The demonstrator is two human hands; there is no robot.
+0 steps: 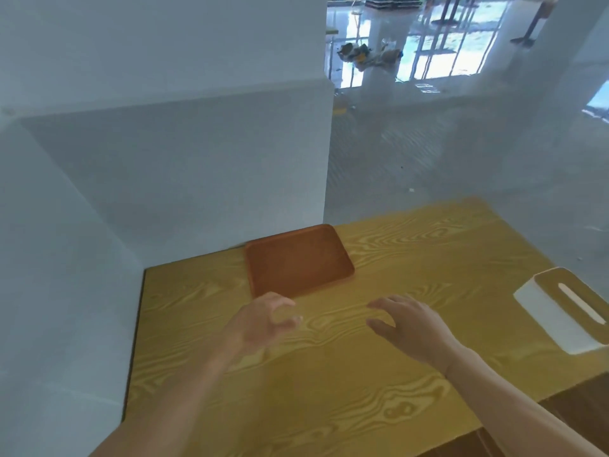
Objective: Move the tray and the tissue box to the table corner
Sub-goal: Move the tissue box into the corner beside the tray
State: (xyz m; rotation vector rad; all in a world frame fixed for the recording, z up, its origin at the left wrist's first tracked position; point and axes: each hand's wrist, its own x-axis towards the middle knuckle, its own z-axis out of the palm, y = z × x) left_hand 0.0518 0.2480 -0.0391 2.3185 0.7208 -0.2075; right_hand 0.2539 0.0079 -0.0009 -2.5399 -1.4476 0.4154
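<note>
A brown tray point(298, 262) lies at the far edge of the wooden table point(329, 390), against a white wall point(184, 173). Both hands, left hand point(262, 319) and right hand point(408, 323), hover empty with fingers curled, just short of the tray. A white tissue box point(565, 308) sits well apart at the right edge.

Tray point(298, 261) left of tissue box point(564, 310)

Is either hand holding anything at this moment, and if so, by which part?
Nothing is held. The left hand and right hand are both open and empty above the table, apart from the tray and the tissue box.
</note>
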